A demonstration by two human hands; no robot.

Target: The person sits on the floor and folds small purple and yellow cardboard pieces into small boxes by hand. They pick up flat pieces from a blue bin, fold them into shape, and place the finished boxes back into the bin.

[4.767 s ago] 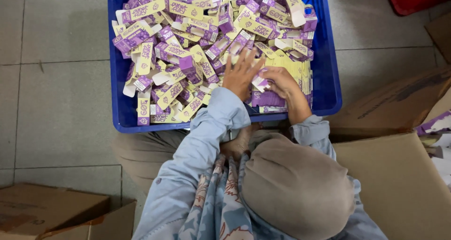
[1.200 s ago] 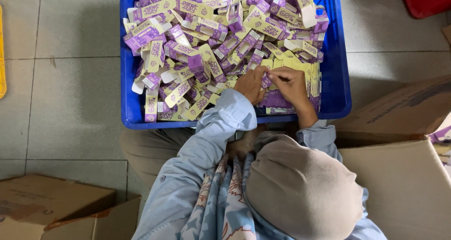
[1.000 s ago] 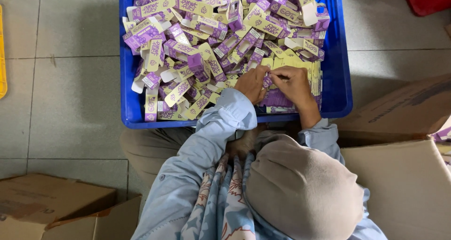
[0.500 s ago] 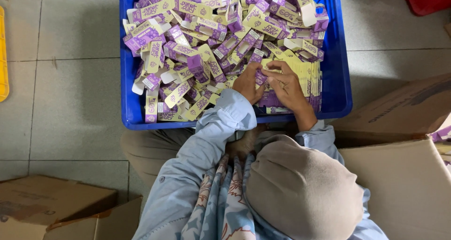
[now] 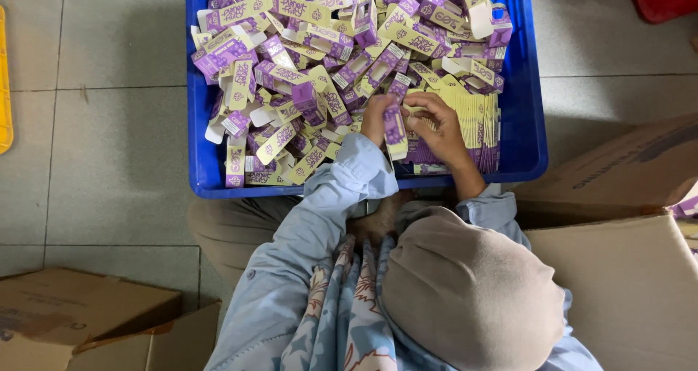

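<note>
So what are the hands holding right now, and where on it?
One small purple carton, upright between both hands: left hand at its upper part, right hand alongside. The exact grip is unclear.

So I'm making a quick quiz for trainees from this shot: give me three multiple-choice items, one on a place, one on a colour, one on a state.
1. Where are the neatly stacked flat cartons?
A. right side of the crate
B. on the floor tiles
C. in the cardboard box

2. What colour is the crate?
A. red
B. blue
C. yellow

3. What is the carton between the hands doing?
A. lying loose in the pile
B. held by both hands
C. resting on the floor

Answers:
1 A, the even stack stands by the crate's right wall.
2 B, its rim and walls are blue.
3 B, the left hand and right hand both grip it.
</note>
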